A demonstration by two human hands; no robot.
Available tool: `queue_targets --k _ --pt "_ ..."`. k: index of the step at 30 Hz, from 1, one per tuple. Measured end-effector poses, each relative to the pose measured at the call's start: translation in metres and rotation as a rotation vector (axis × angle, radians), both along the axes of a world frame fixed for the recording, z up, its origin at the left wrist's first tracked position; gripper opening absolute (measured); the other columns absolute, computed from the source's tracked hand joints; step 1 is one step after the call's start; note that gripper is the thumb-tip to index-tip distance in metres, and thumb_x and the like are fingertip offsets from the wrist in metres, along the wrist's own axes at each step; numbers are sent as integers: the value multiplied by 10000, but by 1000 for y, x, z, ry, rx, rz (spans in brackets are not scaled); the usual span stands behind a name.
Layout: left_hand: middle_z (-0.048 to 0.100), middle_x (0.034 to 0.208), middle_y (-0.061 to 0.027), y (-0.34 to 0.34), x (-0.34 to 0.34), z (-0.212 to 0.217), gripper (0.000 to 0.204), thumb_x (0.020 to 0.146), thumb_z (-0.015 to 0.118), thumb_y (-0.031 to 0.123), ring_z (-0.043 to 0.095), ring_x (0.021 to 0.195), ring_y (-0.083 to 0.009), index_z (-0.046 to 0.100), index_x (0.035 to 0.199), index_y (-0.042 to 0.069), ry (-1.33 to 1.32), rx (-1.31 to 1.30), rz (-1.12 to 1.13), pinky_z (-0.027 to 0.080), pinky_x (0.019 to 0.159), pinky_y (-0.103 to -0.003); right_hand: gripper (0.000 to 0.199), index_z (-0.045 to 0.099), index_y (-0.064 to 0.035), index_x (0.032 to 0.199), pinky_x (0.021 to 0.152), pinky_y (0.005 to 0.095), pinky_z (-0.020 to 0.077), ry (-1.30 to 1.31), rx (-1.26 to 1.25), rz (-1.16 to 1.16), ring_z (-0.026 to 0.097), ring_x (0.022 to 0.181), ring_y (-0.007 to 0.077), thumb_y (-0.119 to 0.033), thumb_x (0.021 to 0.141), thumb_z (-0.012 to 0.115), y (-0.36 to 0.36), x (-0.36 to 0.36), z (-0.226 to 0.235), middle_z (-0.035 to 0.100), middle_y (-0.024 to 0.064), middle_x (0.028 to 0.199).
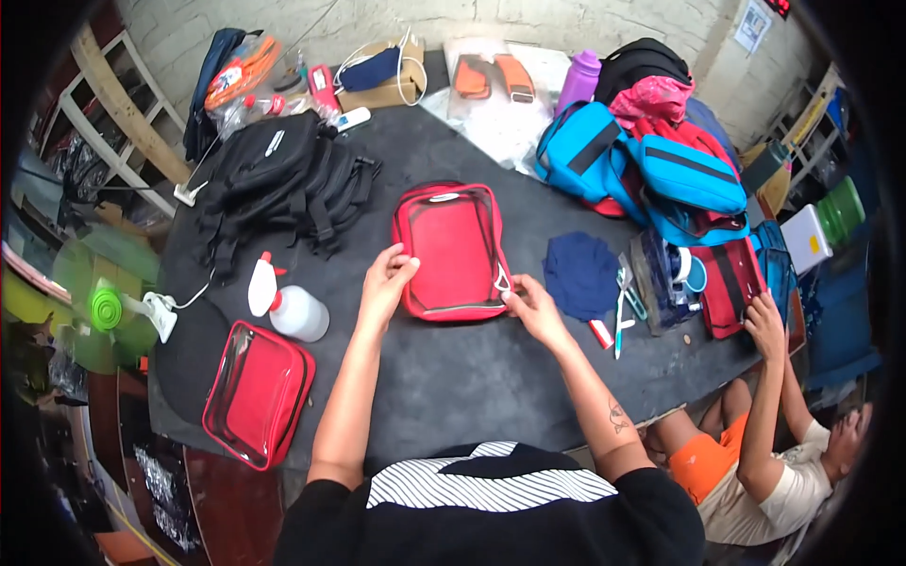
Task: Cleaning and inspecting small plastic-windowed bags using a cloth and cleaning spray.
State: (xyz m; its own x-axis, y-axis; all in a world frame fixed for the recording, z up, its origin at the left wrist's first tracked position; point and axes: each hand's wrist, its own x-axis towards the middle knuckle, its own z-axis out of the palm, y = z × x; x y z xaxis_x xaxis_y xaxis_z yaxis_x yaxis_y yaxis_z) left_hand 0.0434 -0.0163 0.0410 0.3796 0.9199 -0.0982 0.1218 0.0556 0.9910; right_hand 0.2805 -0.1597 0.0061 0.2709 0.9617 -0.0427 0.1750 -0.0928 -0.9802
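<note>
A red zip pouch with a clear window [453, 247] lies on the dark table in front of me. My left hand [385, 281] is closed at its left side, thumb and fingertips on the edge. At the lower right corner, beside a white zipper pull [501, 279], my right hand [535, 307] pinches the pouch's edge. A second red pouch of the same kind [261, 394] rests at the table's left front edge. Between the two pouches lie a white spray bottle with a red neck [300, 314] and a red-and-white spray head [264, 285].
Black backpacks [283, 179] lie at the left, near a green fan [107, 307]. On the right are blue-and-red bags [684, 174], a navy cloth [580, 275] and small tools [623, 307]. A seated co-worker's hand [766, 324] touches a dark red bag [727, 283].
</note>
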Motion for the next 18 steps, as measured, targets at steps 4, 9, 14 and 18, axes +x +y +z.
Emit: queue_targets --k 4,9,14,18 --pt "602 1064 -94 20 8 -23 705 799 741 281 572 966 -164 443 1356 -33 192 74 85 444 861 -272 267 599 2 1135 728 263 499 -196 116 -164 607 792 122 -117 898 622 -33 15 -3 550 66 1054" --pt "628 1046 -173 42 20 -27 692 734 790 189 618 951 -236 482 1269 -123 325 -17 99 475 870 -300 195 619 16 1018 682 312 495 -588 61 -349 613 784 211 -39 834 645 -74 38 25 578 124 972" --pt "488 941 -27 28 34 -4 309 775 636 -83 479 770 -100 602 1079 -32 -82 544 130 421 694 -213 148 619 12 972 724 338 498 -662 42 -442 623 815 250 -28 830 639 -90 61 22 586 134 960" --pt "560 1021 -88 -23 33 38 221 751 598 -79 541 953 -235 574 945 24 -93 899 148 422 847 -325 206 610 1 1035 831 366 475 -783 112 -446 601 959 293 -59 840 642 -71 72 23 581 149 1039"
